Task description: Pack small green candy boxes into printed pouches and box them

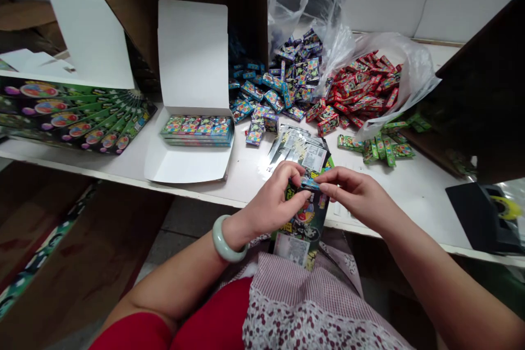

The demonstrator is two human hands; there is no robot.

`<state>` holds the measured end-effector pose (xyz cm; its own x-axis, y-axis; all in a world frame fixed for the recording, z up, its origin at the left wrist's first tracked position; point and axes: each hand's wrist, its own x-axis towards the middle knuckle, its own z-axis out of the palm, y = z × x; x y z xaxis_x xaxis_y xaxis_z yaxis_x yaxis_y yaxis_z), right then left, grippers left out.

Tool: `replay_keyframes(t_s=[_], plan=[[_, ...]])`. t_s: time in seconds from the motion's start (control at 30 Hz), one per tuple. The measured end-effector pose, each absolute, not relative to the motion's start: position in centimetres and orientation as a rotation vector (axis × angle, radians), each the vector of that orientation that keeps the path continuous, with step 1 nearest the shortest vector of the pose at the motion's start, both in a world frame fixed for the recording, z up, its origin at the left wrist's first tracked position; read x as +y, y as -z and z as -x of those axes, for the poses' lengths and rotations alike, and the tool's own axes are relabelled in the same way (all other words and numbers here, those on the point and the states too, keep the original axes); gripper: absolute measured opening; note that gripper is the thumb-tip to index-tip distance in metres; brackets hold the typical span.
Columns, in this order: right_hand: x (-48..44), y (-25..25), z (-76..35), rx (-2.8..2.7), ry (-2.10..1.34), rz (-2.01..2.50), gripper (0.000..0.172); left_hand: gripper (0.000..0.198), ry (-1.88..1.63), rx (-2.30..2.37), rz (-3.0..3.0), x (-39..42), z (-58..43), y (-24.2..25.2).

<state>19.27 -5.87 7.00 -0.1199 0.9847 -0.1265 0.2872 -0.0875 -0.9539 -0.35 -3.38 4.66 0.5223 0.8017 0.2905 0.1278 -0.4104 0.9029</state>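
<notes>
My left hand (pixel 283 191) is closed on the upper edge of a dark printed packet (pixel 305 224), which hangs over the table's front edge against the apron. A small blue box (pixel 310 182) shows at the top of this packet, between both hands. The thumb and fingers of my right hand (pixel 348 188) pinch the right end of the blue box; the fingers partly cover it. Just beyond my hands lies a stack of similar silvery and black packets (pixel 295 147). Two small purple boxes (pixel 255 132) stand to the left of that stack.
An open white carton (pixel 192 57) holds rows of small boxes (pixel 197 130). Loose boxes lie in purple (pixel 301 65), blue (pixel 250 90), red (pixel 365 87) and green (pixel 385 147) heaps, partly in plastic bags (pixel 414 63). Printed display cartons (pixel 69 115) stand left; a black tape dispenser (pixel 476 213) sits right.
</notes>
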Motion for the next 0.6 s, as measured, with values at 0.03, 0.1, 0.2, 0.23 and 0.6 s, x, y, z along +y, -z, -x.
replay_keyframes(t_s=[0.03, 0.1, 0.2, 0.23, 0.6], plan=[[-5.6, -7.0, -19.4, -1.428, -1.316, 1.451, 0.025, 0.019, -0.933, 0.754, -1.864, -3.4, 0.3, -4.8], [-5.1, -7.1, -19.6, -1.378, -1.441, 1.454, 0.028, 0.019, -0.925, 0.738, -1.875, -3.4, 0.3, -5.0], [-4.4, -7.5, -19.8, -1.398, -1.511, 1.436, 0.025, 0.020, -0.923, 0.723, -1.883, -3.4, 0.2, -5.2], [-4.3, -7.6, -19.8, -1.405, -1.510, 1.440, 0.023, 0.020, -0.922, 0.719, -1.884, -3.5, 0.1, -5.3], [-4.8, -7.6, -19.5, -1.541, -1.325, 1.518, 0.014, 0.017, -0.914, 0.766, -1.833, -4.0, -0.1, -4.1]])
